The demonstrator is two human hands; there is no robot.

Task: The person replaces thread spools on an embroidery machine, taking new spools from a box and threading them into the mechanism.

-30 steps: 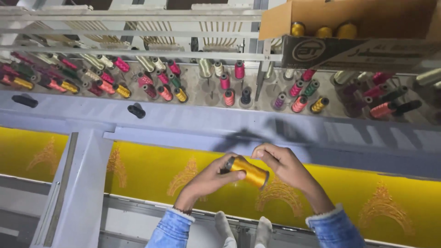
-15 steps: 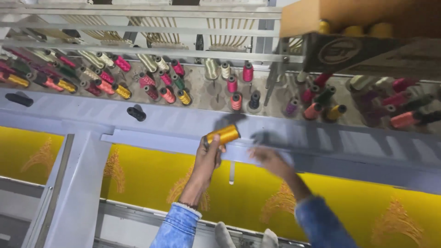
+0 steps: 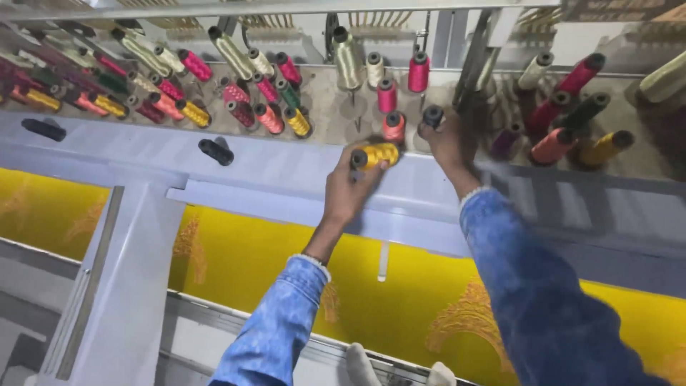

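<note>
My left hand [image 3: 348,187] grips a yellow thread spool [image 3: 375,155], holding it up at the front edge of the spool rack [image 3: 325,118]. My right hand [image 3: 446,139] reaches further onto the rack and closes its fingers around a dark spool [image 3: 432,116] standing there. An orange-pink spool [image 3: 392,126] stands between the two hands. Both arms wear blue denim sleeves.
Several spools in pink, red, yellow, green and cream stand in rows on the rack [image 3: 236,93]. A grey machine beam [image 3: 271,186] runs below it, with a black knob [image 3: 215,151]. Yellow embroidered fabric [image 3: 400,300] stretches under the beam. A grey upright arm [image 3: 121,286] crosses at left.
Both hands rose from above the yellow fabric up to the rack. The left hand carried the yellow spool up; the right hand let go of it and reached to a dark spool.
</note>
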